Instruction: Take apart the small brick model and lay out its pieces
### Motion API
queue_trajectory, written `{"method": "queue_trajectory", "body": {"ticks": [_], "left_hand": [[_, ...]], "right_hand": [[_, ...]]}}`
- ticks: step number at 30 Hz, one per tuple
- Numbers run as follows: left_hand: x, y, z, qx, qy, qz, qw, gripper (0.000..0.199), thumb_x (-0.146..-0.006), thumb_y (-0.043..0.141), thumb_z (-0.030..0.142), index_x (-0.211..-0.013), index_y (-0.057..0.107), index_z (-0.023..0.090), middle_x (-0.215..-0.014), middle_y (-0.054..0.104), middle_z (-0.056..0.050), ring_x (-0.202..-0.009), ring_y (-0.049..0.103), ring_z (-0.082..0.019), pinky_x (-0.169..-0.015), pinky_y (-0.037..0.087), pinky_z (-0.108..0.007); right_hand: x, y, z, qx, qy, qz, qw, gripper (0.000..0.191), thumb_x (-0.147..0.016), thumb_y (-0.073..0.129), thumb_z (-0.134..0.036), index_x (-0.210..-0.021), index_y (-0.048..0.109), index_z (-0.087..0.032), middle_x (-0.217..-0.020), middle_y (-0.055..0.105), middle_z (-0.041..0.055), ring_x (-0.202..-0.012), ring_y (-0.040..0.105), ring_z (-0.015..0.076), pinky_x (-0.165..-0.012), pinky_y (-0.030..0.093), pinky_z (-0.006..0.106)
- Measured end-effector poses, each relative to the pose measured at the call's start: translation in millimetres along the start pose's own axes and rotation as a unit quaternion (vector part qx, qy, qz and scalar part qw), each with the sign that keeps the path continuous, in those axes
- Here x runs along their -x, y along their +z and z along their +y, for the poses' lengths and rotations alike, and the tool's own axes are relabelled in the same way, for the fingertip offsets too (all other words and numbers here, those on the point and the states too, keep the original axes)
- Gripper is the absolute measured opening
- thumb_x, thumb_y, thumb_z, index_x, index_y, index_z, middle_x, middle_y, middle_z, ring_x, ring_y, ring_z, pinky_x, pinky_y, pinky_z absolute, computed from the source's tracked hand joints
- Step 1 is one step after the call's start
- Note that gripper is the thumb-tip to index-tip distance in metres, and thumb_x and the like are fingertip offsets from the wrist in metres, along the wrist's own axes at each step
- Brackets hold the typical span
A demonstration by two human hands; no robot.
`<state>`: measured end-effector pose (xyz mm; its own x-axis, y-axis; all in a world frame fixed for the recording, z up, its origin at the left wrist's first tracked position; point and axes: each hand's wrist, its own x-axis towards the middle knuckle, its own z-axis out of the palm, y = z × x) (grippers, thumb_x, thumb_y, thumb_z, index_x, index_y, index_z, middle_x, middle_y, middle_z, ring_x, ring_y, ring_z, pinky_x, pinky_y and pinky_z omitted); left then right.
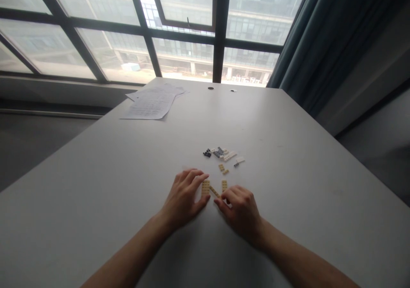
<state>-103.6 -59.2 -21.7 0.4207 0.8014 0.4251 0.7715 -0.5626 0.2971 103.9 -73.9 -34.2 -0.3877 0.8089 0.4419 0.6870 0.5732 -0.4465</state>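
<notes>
My left hand (187, 194) curls around a wide tan building-brick plate (205, 187), index finger at its far edge and thumb at its near edge. My right hand (240, 205) is closed in a pinch on the near end of a long, narrow tan building-brick strip (214, 191), which slants between the two hands. Just beyond the right fingers lies another tan plate (224, 184), partly covered by them. Two small tan pieces (221, 167) rest on the table a little farther away.
A loose pile of grey and white bricks (219, 152) lies beyond my hands, with black pieces (207, 153) at its left. Printed papers (150, 104) overlap at the far left of the white table (96, 185). Windows stand behind, and a dark curtain (307, 45) hangs at right.
</notes>
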Motion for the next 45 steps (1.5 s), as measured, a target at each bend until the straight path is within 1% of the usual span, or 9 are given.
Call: {"method": "queue_trajectory", "body": {"ticks": [3,6,16,21,24,29,35,40,45], "left_hand": [[-0.1,1.3,-0.1,-0.003,0.003,-0.040,0.999,0.038,-0.081,0.059,0.035,-0.116,0.057,0.020,-0.119,0.057,-0.010,-0.119,0.044,-0.030,-0.100,0.035,-0.047],[-0.4,2.6,-0.4,-0.009,0.003,-0.063,0.998,0.037,-0.081,0.059,0.036,-0.114,0.058,0.020,-0.120,0.057,-0.010,-0.122,0.043,-0.030,-0.102,0.033,-0.047],[-0.6,3.9,-1.6,-0.013,-0.001,-0.050,0.999,0.044,-0.080,0.058,0.034,-0.121,0.055,0.018,-0.122,0.057,-0.012,-0.122,0.044,-0.031,-0.102,0.034,-0.047],[0.9,5.6,-2.5,-0.022,-0.013,-0.064,0.998,0.041,-0.081,0.055,0.028,-0.121,0.055,0.019,-0.124,0.056,-0.011,-0.124,0.042,-0.030,-0.104,0.033,-0.048],[0.9,5.1,-2.2,-0.023,-0.019,-0.069,0.997,0.038,-0.082,0.054,0.029,-0.118,0.056,0.020,-0.124,0.056,-0.010,-0.124,0.042,-0.030,-0.105,0.032,-0.047],[-0.5,4.2,-1.6,-0.016,-0.018,-0.061,0.998,0.035,-0.082,0.055,0.030,-0.115,0.058,0.021,-0.122,0.057,-0.010,-0.123,0.043,-0.030,-0.104,0.033,-0.047],[-0.3,4.3,-1.2,-0.006,-0.011,-0.061,0.998,0.035,-0.082,0.055,0.031,-0.115,0.059,0.022,-0.121,0.058,-0.009,-0.122,0.044,-0.029,-0.104,0.034,-0.047],[-0.4,4.0,-1.9,-0.006,-0.003,-0.066,0.998,0.035,-0.082,0.056,0.031,-0.116,0.059,0.022,-0.122,0.057,-0.009,-0.123,0.043,-0.030,-0.104,0.034,-0.048],[-1.2,3.5,-1.7,-0.001,0.003,-0.058,0.998,0.034,-0.082,0.056,0.030,-0.115,0.060,0.022,-0.120,0.058,-0.010,-0.122,0.044,-0.030,-0.103,0.035,-0.048]], "right_hand": [[-0.5,1.5,-0.6,0.068,-0.023,-0.031,0.997,0.025,-0.087,0.059,-0.030,-0.066,0.054,-0.019,-0.068,0.063,0.0026,-0.066,0.054,0.0170,-0.064,0.031,0.029],[-1.4,3.0,-0.5,0.100,-0.040,-0.049,0.993,0.024,-0.088,0.058,-0.031,-0.067,0.054,-0.019,-0.069,0.063,0.0029,-0.067,0.053,0.0175,-0.064,0.030,0.030],[-0.5,3.6,3.6,0.082,-0.053,-0.054,0.994,0.024,-0.090,0.055,-0.034,-0.071,0.054,-0.019,-0.072,0.062,0.0035,-0.069,0.052,0.0175,-0.066,0.031,0.029],[-0.3,1.2,4.2,0.053,-0.084,-0.069,0.993,0.010,-0.087,0.053,-0.022,-0.078,0.057,-0.019,-0.076,0.060,0.0024,-0.073,0.052,0.0169,-0.070,0.035,0.028],[-0.7,1.1,3.9,0.055,-0.105,-0.082,0.989,0.012,-0.087,0.053,-0.019,-0.077,0.058,-0.020,-0.075,0.059,0.0022,-0.073,0.052,0.0168,-0.070,0.036,0.028],[-2.4,1.0,3.1,0.055,-0.119,-0.076,0.988,0.012,-0.090,0.051,-0.020,-0.085,0.062,-0.019,-0.078,0.060,0.0032,-0.074,0.053,0.0172,-0.071,0.038,0.028],[-2.3,1.8,3.4,0.071,-0.117,-0.090,0.986,0.013,-0.091,0.050,-0.020,-0.096,0.061,-0.020,-0.081,0.060,0.0037,-0.078,0.054,0.0180,-0.073,0.039,0.029],[-3.3,-0.1,1.2,0.079,-0.114,-0.110,0.984,0.015,-0.092,0.048,-0.018,-0.098,0.062,-0.019,-0.083,0.060,0.0045,-0.079,0.054,0.0181,-0.074,0.040,0.029],[-4.2,-1.2,0.9,0.076,-0.113,-0.109,0.985,0.016,-0.092,0.048,-0.018,-0.099,0.062,-0.019,-0.083,0.060,0.0047,-0.079,0.053,0.0180,-0.073,0.040,0.029]]}}
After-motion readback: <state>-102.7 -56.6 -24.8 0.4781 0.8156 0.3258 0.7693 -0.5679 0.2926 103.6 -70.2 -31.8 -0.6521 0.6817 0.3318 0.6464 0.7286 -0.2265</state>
